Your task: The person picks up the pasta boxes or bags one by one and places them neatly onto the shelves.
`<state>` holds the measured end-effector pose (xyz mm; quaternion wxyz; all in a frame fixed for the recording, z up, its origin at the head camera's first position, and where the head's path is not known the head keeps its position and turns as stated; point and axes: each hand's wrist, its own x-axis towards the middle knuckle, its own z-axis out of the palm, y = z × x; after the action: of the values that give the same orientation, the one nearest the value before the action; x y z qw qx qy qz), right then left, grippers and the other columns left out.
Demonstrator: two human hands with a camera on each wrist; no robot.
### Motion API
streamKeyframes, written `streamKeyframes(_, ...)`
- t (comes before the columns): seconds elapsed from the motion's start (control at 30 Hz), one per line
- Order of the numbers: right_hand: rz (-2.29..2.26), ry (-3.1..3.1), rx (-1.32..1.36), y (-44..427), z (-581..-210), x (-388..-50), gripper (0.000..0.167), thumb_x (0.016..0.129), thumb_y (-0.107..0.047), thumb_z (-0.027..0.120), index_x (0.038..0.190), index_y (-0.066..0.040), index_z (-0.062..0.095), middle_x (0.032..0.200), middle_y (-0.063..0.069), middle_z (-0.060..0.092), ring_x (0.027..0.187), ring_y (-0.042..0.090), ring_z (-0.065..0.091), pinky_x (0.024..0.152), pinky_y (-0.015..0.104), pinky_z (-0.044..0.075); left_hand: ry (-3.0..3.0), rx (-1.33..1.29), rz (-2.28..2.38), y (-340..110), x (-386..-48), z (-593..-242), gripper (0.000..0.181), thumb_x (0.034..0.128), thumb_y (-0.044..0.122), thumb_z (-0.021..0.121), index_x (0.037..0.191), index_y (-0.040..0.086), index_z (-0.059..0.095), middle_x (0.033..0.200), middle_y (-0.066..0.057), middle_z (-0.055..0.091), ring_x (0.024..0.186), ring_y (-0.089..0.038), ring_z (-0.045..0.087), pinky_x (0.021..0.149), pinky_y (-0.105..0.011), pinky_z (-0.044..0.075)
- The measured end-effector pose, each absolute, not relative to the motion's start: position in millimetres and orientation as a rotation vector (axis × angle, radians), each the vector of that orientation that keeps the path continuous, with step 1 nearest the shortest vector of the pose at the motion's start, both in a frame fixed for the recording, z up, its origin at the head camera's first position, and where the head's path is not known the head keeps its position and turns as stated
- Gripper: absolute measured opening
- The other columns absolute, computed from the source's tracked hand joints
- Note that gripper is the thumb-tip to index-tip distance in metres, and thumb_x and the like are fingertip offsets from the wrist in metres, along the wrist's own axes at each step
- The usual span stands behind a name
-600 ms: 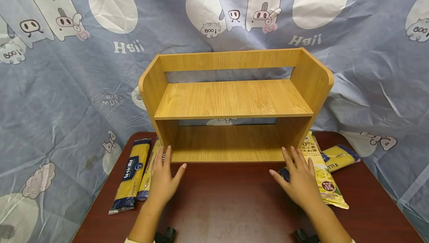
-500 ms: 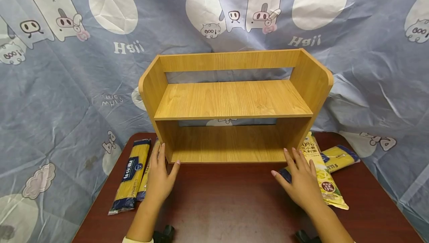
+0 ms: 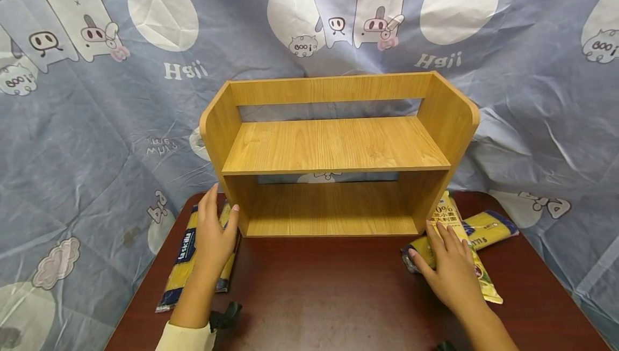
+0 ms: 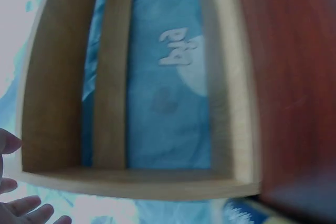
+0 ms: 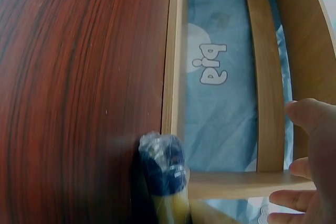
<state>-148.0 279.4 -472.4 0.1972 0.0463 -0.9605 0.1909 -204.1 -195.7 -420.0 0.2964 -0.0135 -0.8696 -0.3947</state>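
My left hand (image 3: 213,241), fingers straight and thumb apart, is over the packs at the left of the wooden two-tier shelf (image 3: 333,147). Partly hidden below it are a La Sicilia spaghetti pack (image 3: 181,276) and a second yellow-and-blue pack (image 3: 224,276). My right hand (image 3: 450,270), fingers spread, is over a yellow pasta bag (image 3: 489,286) by the shelf's right foot. A blue-and-yellow spaghetti pack (image 3: 490,228) lies across beneath that bag; its clear-wrapped end (image 5: 164,163) shows in the right wrist view. Neither hand holds anything; whether the right touches the bag I cannot tell.
The shelf stands upright at the back of a dark red-brown table (image 3: 329,297). A blue cartoon-printed cloth (image 3: 96,141) hangs behind it. Black straps sit by the wrists, the left strap (image 3: 226,316) plainest.
My left hand has moved left and up, from the shelf's front left corner to over the packs. My right hand has shifted slightly right and down, uncovering the blue-and-yellow pack's end.
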Motion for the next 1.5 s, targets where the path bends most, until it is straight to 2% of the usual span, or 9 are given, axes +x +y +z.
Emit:
streamKeyframes(0.13,0.525,-2.67,0.113,288,-473,-145,0.081,0.096,-0.043,0.065,0.16,-0.01,0.028,0.154,0.032,0.038,0.145,0.054,0.029,0.119,0.074,0.012,-2.299,0.009,-1.107,-207,-208,-404,0.068,0.103,0.034,0.057,0.162,0.027,0.024,0.159,-0.016,0.036,0.139,-0.04,0.045,0.106,-0.063,0.044)
streamKeyframes(0.3,0.521,-2.67,0.065,301,-474,-141,0.077,0.098,-0.042,0.063,0.158,-0.006,0.031,0.151,0.034,0.04,0.142,0.056,0.031,0.118,0.072,0.016,-2.226,-0.032,-1.134,-213,-216,-384,0.066,0.1029,0.03,0.057,0.161,0.027,0.025,0.154,-0.016,0.043,0.121,-0.036,0.057,0.092,-0.052,0.052)
streamKeyframes(0.5,0.51,-2.686,-0.006,315,-478,-135,0.081,0.097,-0.04,0.064,0.159,-0.004,0.026,0.146,0.038,0.04,0.133,0.059,0.036,0.114,0.075,0.019,-2.171,-0.122,-1.113,-211,-229,-364,0.07,0.1019,0.025,0.058,0.162,0.029,0.022,0.156,-0.011,0.042,0.14,-0.029,0.046,0.106,-0.053,0.048)
streamKeyframes(0.63,0.508,-2.701,-0.09,323,-481,-132,0.082,0.097,-0.04,0.064,0.159,-0.002,0.026,0.142,0.04,0.042,0.126,0.06,0.04,0.1,0.075,0.03,-2.142,-0.165,-1.105,-209,-238,-355,0.073,0.1009,0.02,0.058,0.163,0.028,0.019,0.156,-0.011,0.042,0.142,-0.028,0.045,0.107,-0.051,0.048)
streamKeyframes(0.77,0.56,-2.786,-0.254,331,-482,-128,0.084,0.099,-0.046,0.059,0.16,-0.002,0.021,0.14,0.042,0.041,0.121,0.062,0.042,0.091,0.074,0.036,-2.135,-0.189,-1.098,-208,-247,-348,0.076,0.1004,0.019,0.059,0.163,0.028,0.016,0.156,-0.012,0.042,0.143,-0.029,0.045,0.108,-0.051,0.048)
streamKeyframes(1.0,0.688,-3.0,-0.519,347,-483,-130,0.098,0.098,-0.065,0.045,0.159,0.005,0.012,0.136,0.048,0.035,0.119,0.066,0.042,0.091,0.074,0.041,-2.111,-0.241,-1.132,-211,-261,-338,0.08,0.1001,0.017,0.058,0.164,0.032,0.011,0.158,-0.012,0.038,0.141,-0.031,0.047,0.104,-0.054,0.05)
streamKeyframes(1.17,0.816,-3.069,-0.506,358,-484,-132,0.102,0.098,-0.067,0.043,0.156,0.011,0.011,0.14,0.05,0.033,0.123,0.065,0.041,0.093,0.071,0.042,-2.112,-0.244,-1.094,-209,-264,-331,0.084,0.0977,0.01,0.059,0.163,0.037,0.014,0.159,-0.015,0.037,0.139,-0.036,0.048,0.1,-0.059,0.053)
streamKeyframes(1.33,1.024,-3.062,-0.533,367,-482,-133,0.107,0.095,-0.07,0.046,0.158,0.007,0.008,0.151,0.046,0.026,0.127,0.06,0.041,0.093,0.067,0.043,-2.127,-0.225,-1.029,-207,-268,-327,0.085,0.0961,0.005,0.06,0.162,0.037,0.017,0.157,-0.018,0.039,0.136,-0.041,0.049,0.097,-0.064,0.053)
streamKeyframes(1.5,1.403,-2.972,-0.521,372,-482,-132,0.106,0.096,-0.063,0.054,0.161,-0.001,-0.002,0.158,0.043,0.01,0.138,0.059,0.031,0.091,0.056,0.054,-2.152,-0.196,-0.986,-207,-271,-330,0.087,0.0958,0.002,0.06,0.162,0.036,0.015,0.164,-0.013,0.033,0.138,-0.043,0.048,0.096,-0.065,0.053)
